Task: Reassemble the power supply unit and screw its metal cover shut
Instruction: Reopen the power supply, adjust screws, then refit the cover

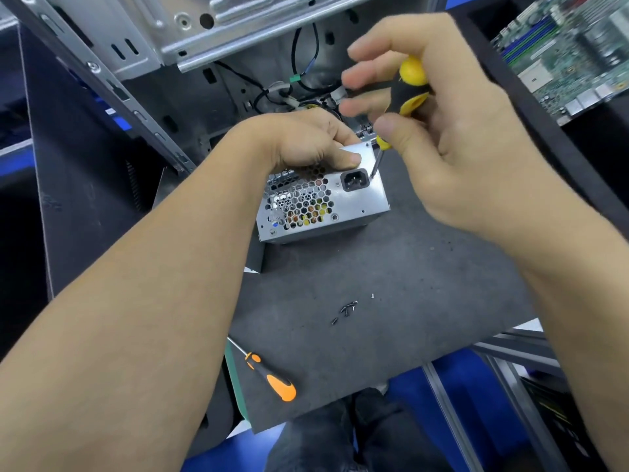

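The silver power supply unit (357, 202) stands on the dark mat, its honeycomb grille and black power socket facing me. My left hand (306, 141) grips its top edge, thumb on the face above the socket. My right hand (442, 131) holds a yellow-and-black screwdriver (406, 93) upright, its tip touching the face just right of the socket. Several small loose screws (345, 310) lie on the mat in front of the unit.
An orange-and-black screwdriver (272, 378) lies at the mat's (408, 284) near left edge. An open computer case (153, 39) with loose cables stands behind the unit. A green motherboard (571, 46) lies at the far right. My knees are below the table edge.
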`<state>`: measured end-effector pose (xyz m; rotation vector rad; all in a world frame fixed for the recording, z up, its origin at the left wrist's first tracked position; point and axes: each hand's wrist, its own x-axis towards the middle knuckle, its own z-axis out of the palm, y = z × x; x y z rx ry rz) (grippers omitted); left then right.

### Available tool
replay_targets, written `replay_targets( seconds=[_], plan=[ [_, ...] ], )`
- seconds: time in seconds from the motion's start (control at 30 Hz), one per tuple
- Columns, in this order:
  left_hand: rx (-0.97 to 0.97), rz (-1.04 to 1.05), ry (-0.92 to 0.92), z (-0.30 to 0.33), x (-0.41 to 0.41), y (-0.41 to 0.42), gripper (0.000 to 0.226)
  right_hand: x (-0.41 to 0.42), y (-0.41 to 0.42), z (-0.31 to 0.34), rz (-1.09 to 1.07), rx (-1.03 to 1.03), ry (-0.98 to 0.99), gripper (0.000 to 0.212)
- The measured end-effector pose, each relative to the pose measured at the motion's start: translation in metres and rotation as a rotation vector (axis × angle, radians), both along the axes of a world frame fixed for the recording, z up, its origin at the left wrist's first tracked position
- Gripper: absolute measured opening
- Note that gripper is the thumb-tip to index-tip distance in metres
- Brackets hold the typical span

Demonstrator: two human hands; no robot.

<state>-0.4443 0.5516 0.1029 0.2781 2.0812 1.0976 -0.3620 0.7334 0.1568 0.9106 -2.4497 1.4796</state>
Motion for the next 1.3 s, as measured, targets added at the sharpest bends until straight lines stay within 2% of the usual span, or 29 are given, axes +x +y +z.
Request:
replay_targets(
  seconds=[0.1,0.17,0.23,0.33,0.4,0.5,0.63,0.7,0.8,0.93,1.1,1.23,1.3],
  plan=[
    [-0.027,0.023,0.029,0.000,0.001,0.000,0.048,-0.001,0.003,0.006,-0.016,0.151,0.006,0.034],
    [-0.037,0.015,0.047,0.001,0.000,0.001,0.053,0.002,-0.001,0.006,-0.094,0.156,0.019,0.029],
    [-0.045,0.011,0.055,-0.001,-0.002,0.000,0.046,0.004,-0.007,0.005,-0.177,0.134,0.045,0.027],
    [-0.019,0.024,0.046,-0.002,0.000,0.000,0.009,0.008,-0.013,0.003,-0.310,0.080,0.066,0.028],
    [-0.015,0.025,0.038,-0.005,-0.001,-0.002,0.015,0.011,-0.014,0.002,-0.398,0.043,0.065,0.030],
    [-0.009,0.017,0.000,-0.004,-0.001,-0.002,0.017,0.010,-0.009,0.004,-0.449,0.109,0.082,0.036],
    [0.022,0.013,-0.016,-0.003,0.000,-0.001,0.011,0.008,0.001,0.003,-0.113,0.085,-0.069,0.036],
    [0.039,0.004,-0.014,-0.005,0.000,-0.001,0.013,0.007,0.005,0.002,-0.020,0.048,-0.099,0.033],
    [0.028,0.025,0.003,-0.005,0.000,0.000,0.006,0.006,0.004,0.000,-0.090,0.025,-0.055,0.030],
    [-0.003,-0.023,0.004,-0.008,-0.003,-0.003,0.037,0.013,-0.006,-0.005,-0.299,-0.011,0.004,0.030],
    [-0.004,0.007,-0.015,-0.007,0.001,-0.002,0.014,0.021,-0.008,-0.013,-0.550,-0.042,0.140,0.022],
    [0.002,0.015,0.019,-0.004,0.005,-0.002,0.015,0.022,-0.005,-0.012,-0.502,-0.085,0.120,0.015],
    [0.015,0.016,0.019,-0.003,0.007,-0.001,0.018,0.027,-0.006,-0.012,-0.448,-0.218,0.108,0.012]
  ],
)
